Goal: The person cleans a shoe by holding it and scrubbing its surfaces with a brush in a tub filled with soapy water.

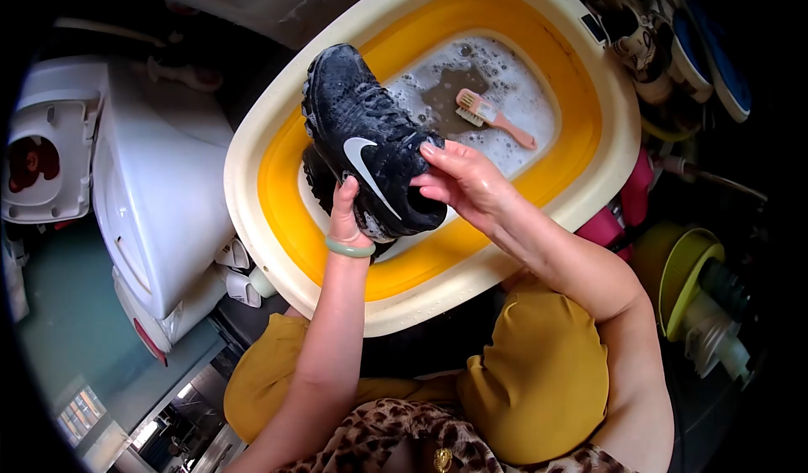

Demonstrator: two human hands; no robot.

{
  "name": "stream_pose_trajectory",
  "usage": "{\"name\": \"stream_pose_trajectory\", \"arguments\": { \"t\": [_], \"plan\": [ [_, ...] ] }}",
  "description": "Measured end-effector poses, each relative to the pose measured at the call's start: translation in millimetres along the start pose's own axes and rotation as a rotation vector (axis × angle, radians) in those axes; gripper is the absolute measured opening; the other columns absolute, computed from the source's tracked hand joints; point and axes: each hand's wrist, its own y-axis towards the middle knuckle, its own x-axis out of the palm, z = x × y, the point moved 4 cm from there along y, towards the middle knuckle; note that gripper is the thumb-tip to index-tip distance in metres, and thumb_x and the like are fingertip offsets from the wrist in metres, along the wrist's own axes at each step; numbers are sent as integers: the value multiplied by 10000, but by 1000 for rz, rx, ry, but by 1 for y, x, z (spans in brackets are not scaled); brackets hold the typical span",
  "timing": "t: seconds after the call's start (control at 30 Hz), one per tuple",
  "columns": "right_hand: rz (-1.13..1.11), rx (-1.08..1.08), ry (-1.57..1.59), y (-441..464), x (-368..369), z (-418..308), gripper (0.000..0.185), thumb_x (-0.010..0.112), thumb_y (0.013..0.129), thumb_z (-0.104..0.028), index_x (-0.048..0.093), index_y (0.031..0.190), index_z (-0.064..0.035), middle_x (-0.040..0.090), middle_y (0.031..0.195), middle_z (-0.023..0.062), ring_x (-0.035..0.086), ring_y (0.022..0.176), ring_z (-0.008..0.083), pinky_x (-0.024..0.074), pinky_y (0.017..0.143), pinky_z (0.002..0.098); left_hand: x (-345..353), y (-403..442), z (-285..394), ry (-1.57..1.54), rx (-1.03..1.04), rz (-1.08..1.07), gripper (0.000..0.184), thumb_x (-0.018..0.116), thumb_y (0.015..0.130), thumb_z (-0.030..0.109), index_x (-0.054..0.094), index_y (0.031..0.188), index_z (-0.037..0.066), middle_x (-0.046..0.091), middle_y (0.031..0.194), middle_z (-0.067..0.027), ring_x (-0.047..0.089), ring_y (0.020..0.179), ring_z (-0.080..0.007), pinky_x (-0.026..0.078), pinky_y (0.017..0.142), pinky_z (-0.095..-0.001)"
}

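Note:
Above a yellow and cream basin [244, 170] I hold a wet black shoe [337, 94] with a white swoosh, its toe pointing to the upper left. My left hand [346, 220], with a green bangle at the wrist, grips the shoe's side and underside near the heel. The fingers of my right hand [463, 178] pinch the collar by the opening. Beneath the held shoe, another dark shoe [318, 178] shows in part in the basin. A pink brush [497, 121] floats or lies in the soapy water [534, 94], bristles partly visible.
Left of the basin stands a white appliance or fixture [160, 187]. Several shoes [690, 52] are at the upper right. Green bowls [686, 279] and a clear plastic item [715, 330] sit at the right. My knees [539, 372] are close to the basin's near edge.

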Motion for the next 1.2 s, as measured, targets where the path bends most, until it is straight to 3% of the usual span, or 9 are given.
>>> {"name": "stream_pose_trajectory", "arguments": {
  "t": [0.4,0.57,0.7,0.8,0.87,0.9,0.97,1.17,1.2],
  "plan": [
    [185,-54,-156,13,-45,-32,197,579,903,-236,596,921,-41,689,824,82,686,671,171,516,485,196,5,16,-22,123,-6,44,625,694,812,213,408,1341,44,555,1247,-100,543,1140,-253,428,1005,-382],
    [262,-2,-341,45,-51,-63,241,557,912,-284,599,921,-47,687,806,90,688,682,173,508,511,215,6,31,-61,-134,-120,225,548,593,874,374,483,1292,39,540,1286,-113,542,1133,-263,418,1007,-387],
    [30,-78,-851,35,-36,-101,298,500,936,-338,617,990,-70,693,870,57,664,767,108,478,633,212,9,27,-75,-314,-199,201,581,528,857,491,496,1277,91,577,1207,-129,573,1051,-326,478,889,-467],
    [215,-370,-1194,54,-92,-115,297,546,896,-318,614,993,-46,689,926,101,669,839,185,504,656,280,11,18,-73,-460,-229,59,575,544,837,487,505,1247,86,595,1145,-152,596,983,-330,505,809,-472],
    [449,-567,-1970,59,-112,-117,248,545,857,-191,607,1004,-1,681,902,145,663,816,293,530,667,405,6,14,-72,-463,-223,89,573,546,834,488,509,1244,89,599,1138,-152,599,980,-326,506,806,-471],
    [448,-572,-1968,65,-116,-113,248,545,857,-191,607,1004,-1,681,902,145,663,816,293,530,667,405,0,15,-71,-471,-218,122,572,548,830,490,512,1241,93,603,1131,-153,602,977,-323,508,804,-470],
    [431,-6,-2120,85,-136,-94,269,527,842,-170,549,1050,-1,656,944,186,639,846,359,516,709,444,-12,17,-71,-442,-208,98,575,550,828,490,510,1242,94,604,1134,-146,603,988,-316,510,796,-472],
    [-66,172,-2257,79,-139,-61,219,492,872,-204,444,1035,-67,650,874,154,646,812,320,514,715,416,-14,18,-49,-237,-91,236,645,573,815,509,488,1287,78,582,1208,-128,560,1102,-310,457,961,-445],
    [45,186,-2262,78,-136,-78,206,481,897,-238,454,1037,-89,649,836,135,645,807,290,511,718,399,-20,17,-46,-152,-85,204,671,600,803,495,468,1317,84,562,1251,-125,527,1159,-300,411,1023,-432]
  ]
}}
